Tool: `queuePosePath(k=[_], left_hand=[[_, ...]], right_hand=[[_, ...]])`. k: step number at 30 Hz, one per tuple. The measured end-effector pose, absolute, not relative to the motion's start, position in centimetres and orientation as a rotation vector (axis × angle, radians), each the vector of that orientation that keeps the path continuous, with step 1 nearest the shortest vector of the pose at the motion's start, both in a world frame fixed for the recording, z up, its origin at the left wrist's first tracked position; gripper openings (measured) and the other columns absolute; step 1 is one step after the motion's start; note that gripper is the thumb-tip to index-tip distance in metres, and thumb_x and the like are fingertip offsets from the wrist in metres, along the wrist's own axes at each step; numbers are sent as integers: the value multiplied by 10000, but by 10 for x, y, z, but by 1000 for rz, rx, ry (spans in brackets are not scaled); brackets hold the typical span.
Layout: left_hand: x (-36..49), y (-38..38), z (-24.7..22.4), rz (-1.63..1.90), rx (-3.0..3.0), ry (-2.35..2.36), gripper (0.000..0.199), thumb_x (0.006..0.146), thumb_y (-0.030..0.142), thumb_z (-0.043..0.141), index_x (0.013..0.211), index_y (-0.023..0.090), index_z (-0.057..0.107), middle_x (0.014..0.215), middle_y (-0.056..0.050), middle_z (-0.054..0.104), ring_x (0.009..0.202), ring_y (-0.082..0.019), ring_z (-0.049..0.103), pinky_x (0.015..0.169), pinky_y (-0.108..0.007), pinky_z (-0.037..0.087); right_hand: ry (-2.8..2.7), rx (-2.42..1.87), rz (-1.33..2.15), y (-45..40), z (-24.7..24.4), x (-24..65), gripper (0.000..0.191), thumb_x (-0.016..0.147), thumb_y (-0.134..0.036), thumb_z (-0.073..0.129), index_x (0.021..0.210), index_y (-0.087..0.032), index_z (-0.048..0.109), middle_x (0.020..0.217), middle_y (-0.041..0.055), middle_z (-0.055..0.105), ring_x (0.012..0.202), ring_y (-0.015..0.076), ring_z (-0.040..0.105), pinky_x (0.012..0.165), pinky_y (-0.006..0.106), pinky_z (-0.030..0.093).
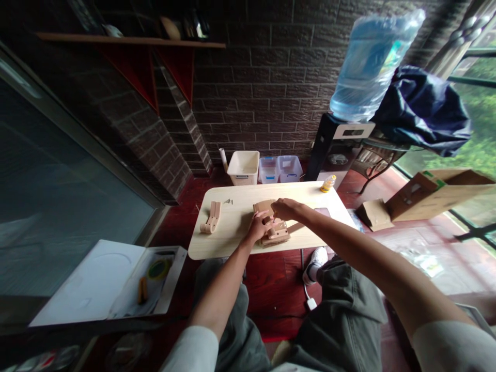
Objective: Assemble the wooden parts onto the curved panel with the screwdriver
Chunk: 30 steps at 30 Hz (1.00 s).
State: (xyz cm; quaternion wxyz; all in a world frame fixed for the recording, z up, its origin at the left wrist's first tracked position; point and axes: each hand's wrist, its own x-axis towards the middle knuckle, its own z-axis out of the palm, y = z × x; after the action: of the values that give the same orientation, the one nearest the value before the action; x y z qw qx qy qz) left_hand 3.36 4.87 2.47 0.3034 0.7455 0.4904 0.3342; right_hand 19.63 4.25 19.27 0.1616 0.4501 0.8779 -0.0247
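Several wooden parts [276,236] lie together on a piece of cardboard [263,205] at the middle of the light wooden table [232,247]. My left hand [259,226] rests on these parts, its fingers bent around a wooden piece. Just to its right and above, my right hand [284,208] is closed in a fist over the parts; whatever it holds is too small to make out. At the table's left lies a separate curved wooden part [211,218] with holes. Small metal pieces [229,201] sit near the back edge.
A small bottle with yellow ends [327,184] stands at the table's back right corner. Behind the table are a cream bin [243,166] and clear plastic bins [290,168]. An open white box [170,281] is at lower left, cardboard boxes [422,199] at right.
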Motion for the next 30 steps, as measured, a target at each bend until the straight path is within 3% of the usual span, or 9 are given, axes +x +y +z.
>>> queuePosePath(k=[8,11,14,23,26,30], left_hand=[[33,48,25,906,1960,1309,487,753,366,836,1199,202,730,1339,-131,680,1320,-303,571,1171,-479,390],[34,48,24,953,1953,1309,553,731,362,851,1244,212,709,1324,-125,688,1313,-313,575,1148,-481,421],[34,48,22,960,1972,1314,508,732,355,848,1208,225,725,1308,-117,697,1304,-310,582,1156,-489,415],[33,43,35,905,2022,1261,297,766,319,821,1051,246,777,1310,-96,707,1327,-303,576,1219,-511,326],[34,41,43,919,2023,1205,445,775,314,804,1209,253,730,1404,-103,652,1385,-297,535,1240,-517,281],[33,40,42,962,1964,1179,601,765,340,798,1346,302,647,1513,-82,561,1519,-286,366,1250,-515,261]], right_hand=[[2521,1404,-80,37,200,199,451,929,-414,673,1243,-90,687,1088,197,766,960,278,753,730,271,545],[2534,1391,-91,35,204,196,411,918,-353,680,1261,-126,676,1092,178,769,979,272,748,755,274,546],[2527,1385,-75,35,202,193,356,928,-283,649,1228,-94,687,1098,206,762,993,279,744,778,287,551],[2442,1435,-123,40,204,187,380,945,-332,616,1171,-43,715,1064,228,770,958,285,759,736,280,557],[2428,1434,-138,37,211,185,356,910,-307,652,1155,-60,729,1058,212,776,935,285,763,715,278,558],[2462,1408,-122,33,217,184,312,912,-233,637,1164,-75,730,1093,217,768,987,288,754,752,284,555]])
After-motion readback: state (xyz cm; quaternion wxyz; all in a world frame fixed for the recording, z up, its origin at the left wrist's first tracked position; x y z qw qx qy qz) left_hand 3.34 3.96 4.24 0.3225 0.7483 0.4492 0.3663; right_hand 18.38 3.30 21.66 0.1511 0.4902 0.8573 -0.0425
